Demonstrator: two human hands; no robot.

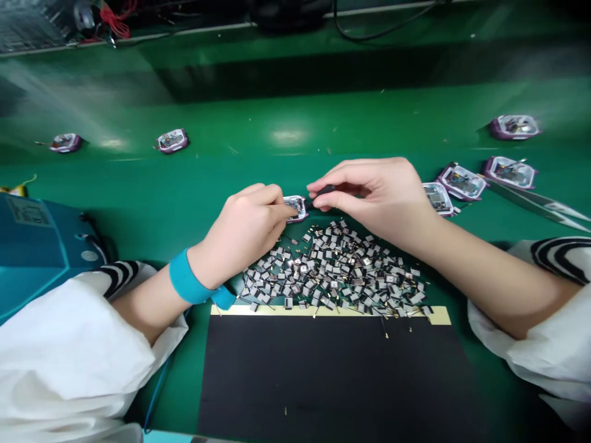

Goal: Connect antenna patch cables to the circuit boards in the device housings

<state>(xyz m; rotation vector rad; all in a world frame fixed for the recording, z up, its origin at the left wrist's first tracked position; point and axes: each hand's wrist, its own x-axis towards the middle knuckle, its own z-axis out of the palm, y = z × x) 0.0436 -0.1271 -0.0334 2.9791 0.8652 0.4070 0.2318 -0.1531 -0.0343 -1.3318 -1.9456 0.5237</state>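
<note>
My left hand (253, 221) is closed on a small open device case (298, 208) with a circuit board inside; its fingers cover the case's left part. In a pinch between thumb and fingers, my right hand (376, 194) holds a small dark piece (324, 192), whose kind I cannot make out. The dark piece is right at the case's right edge; whether they touch is unclear. Just below both hands spreads a heap of small grey-and-black parts (341, 264), several with short thin leads.
More purple-rimmed cases lie at right (463, 181) and far left (172, 141). Tweezers (545, 203) rest at right, near a case. A black mat (323, 375) with a yellow edge strip covers the front. A blue box (37, 240) stands left. Wires (115, 21) hang at the back.
</note>
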